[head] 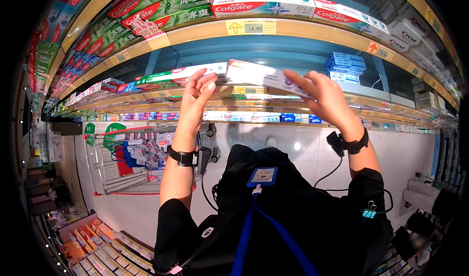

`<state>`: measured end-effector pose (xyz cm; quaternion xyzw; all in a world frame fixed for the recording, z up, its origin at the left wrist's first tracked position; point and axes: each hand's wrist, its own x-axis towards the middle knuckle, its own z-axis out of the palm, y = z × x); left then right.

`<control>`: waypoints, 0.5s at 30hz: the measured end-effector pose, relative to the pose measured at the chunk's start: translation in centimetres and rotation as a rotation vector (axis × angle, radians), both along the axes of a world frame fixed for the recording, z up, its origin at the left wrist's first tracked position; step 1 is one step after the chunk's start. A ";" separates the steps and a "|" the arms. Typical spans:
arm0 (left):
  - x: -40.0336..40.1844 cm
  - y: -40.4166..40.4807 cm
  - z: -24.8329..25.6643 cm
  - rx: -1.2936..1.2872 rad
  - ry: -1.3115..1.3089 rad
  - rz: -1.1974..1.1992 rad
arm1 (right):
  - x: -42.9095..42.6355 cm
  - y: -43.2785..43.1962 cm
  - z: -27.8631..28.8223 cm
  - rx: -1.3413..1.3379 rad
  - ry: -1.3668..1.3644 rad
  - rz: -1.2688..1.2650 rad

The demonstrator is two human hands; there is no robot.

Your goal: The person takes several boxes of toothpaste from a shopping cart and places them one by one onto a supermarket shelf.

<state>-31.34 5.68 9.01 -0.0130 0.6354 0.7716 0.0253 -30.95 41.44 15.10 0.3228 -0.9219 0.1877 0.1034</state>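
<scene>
My right hand (331, 99) grips the right end of a white and purple toothpaste carton (280, 82), held at a tilt over the front edge of a middle shelf (220, 92). A white carton face with a red corner (247, 70) shows at its left; whether it belongs to the same carton I cannot tell. My left hand (198, 100) is raised, palm up, with fingers half curled and nothing in them. Just behind its fingertips lies a white and red Colgate carton (216, 69). A green carton (155, 79) lies farther left in that row.
A small stack of blue and white cartons (344, 67) stands at the shelf's right. Colgate cartons (242, 7) line the shelf above. A wire shopping cart (110, 166) with cartons stands at my left. A person's legs (421, 193) are at the right. Cables hang from both wrist straps.
</scene>
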 end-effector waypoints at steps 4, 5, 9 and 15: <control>-3.4 -0.3 0.6 -0.827 0.339 -0.036 | -2.7 4.1 -1.5 0.023 0.006 -0.078; -4.3 -0.1 0.3 -0.821 0.336 -0.046 | -3.5 4.7 -2.1 0.026 -0.044 -0.105; -8.4 -0.7 -1.4 -1.291 0.599 -0.150 | -7.4 4.2 -4.5 0.030 -0.173 -0.141; -12.4 -1.0 -3.8 -1.451 0.355 -0.517 | -10.6 2.4 -9.5 0.014 -0.283 0.061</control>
